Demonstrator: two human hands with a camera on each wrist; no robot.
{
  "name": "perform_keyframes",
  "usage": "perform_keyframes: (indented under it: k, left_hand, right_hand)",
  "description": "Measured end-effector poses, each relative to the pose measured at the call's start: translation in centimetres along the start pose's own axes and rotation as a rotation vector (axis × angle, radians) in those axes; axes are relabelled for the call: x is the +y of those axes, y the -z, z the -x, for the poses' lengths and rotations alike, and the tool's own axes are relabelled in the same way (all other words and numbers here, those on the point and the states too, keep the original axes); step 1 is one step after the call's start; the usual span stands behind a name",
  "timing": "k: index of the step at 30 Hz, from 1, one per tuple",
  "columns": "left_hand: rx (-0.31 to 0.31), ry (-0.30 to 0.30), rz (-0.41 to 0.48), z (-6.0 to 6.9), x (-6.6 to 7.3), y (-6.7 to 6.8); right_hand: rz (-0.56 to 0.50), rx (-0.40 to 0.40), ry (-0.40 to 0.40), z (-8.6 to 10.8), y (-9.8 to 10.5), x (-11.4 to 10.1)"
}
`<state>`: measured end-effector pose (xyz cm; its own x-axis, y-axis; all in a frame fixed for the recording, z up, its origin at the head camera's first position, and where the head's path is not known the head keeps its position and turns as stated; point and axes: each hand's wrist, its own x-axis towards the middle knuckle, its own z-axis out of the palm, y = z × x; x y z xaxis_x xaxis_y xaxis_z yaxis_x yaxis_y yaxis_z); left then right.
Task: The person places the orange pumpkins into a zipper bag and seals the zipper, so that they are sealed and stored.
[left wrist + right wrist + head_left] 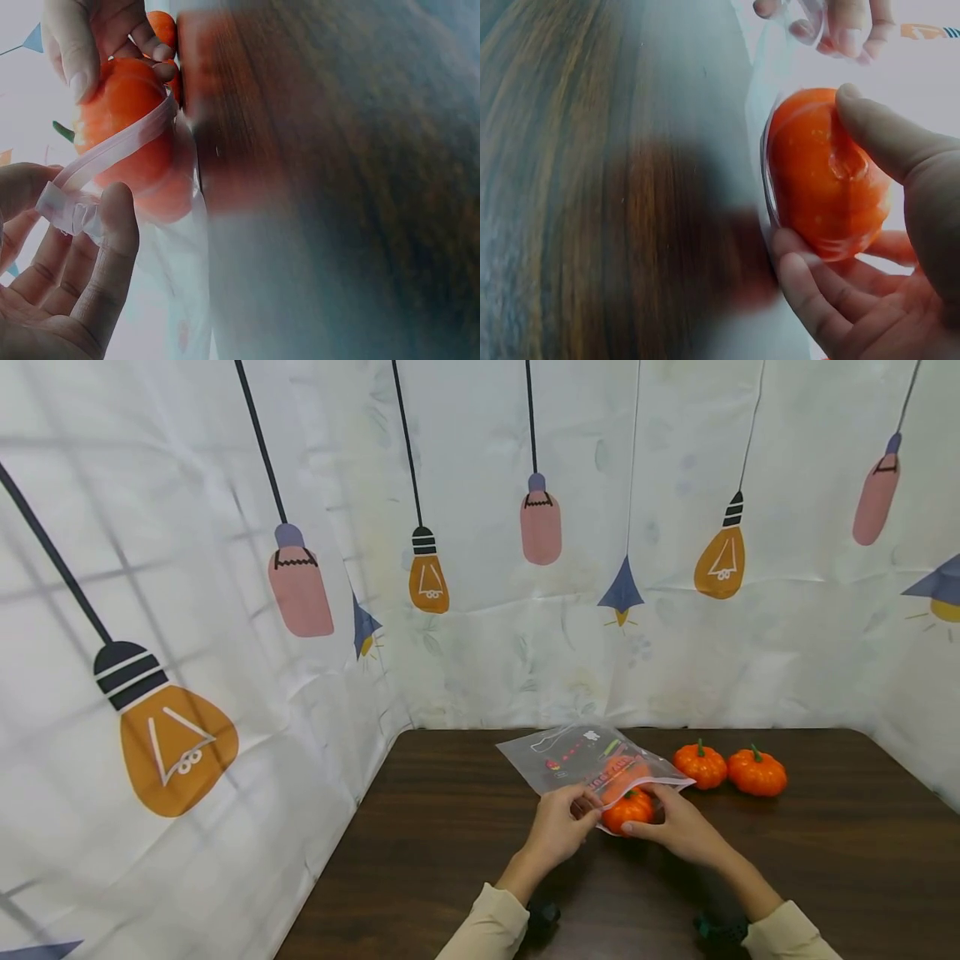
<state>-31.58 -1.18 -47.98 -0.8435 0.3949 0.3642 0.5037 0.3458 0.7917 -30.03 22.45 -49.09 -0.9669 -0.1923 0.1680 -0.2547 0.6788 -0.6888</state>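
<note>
A clear printed plastic bag (pixel 558 758) lies on the table with its mouth toward the person. One orange pumpkin shows through the bag, and another pumpkin (pixel 628 811) sits at the bag's mouth. My left hand (pixel 558 825) pinches the bag's edge; in the left wrist view the fingers and thumb of that hand (pixel 71 262) hold the slider end of the bag's strip (pixel 120 146). My right hand (pixel 686 827) grips the pumpkin (pixel 825 176) at the mouth, thumb on its near side and fingers around its far side.
Two more orange pumpkins (pixel 700 765) (pixel 757 772) stand side by side on the dark wooden table (pixel 847 860), right of the bag. Behind the table hangs a white cloth (pixel 480 668) printed with lamps, which continues along the left side.
</note>
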Motion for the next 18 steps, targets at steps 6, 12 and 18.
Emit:
perform_keyframes:
  k: [6, 12, 18]
  left_hand:
    - [0.002, 0.013, 0.005, 0.0, -0.1, 0.1]
    - [0.003, 0.003, 0.000, 0.0, -0.2, 0.2]
    - [0.013, 0.001, 0.000, -0.1, -0.2, 0.2]
  right_hand:
    - [0.037, 0.040, -0.037, -0.5, -0.6, -0.6]
    - [0.022, 0.052, -0.047, -1.0, -1.1, -0.9]
    - [0.005, 0.045, -0.017, -1.4, -1.5, -0.9]
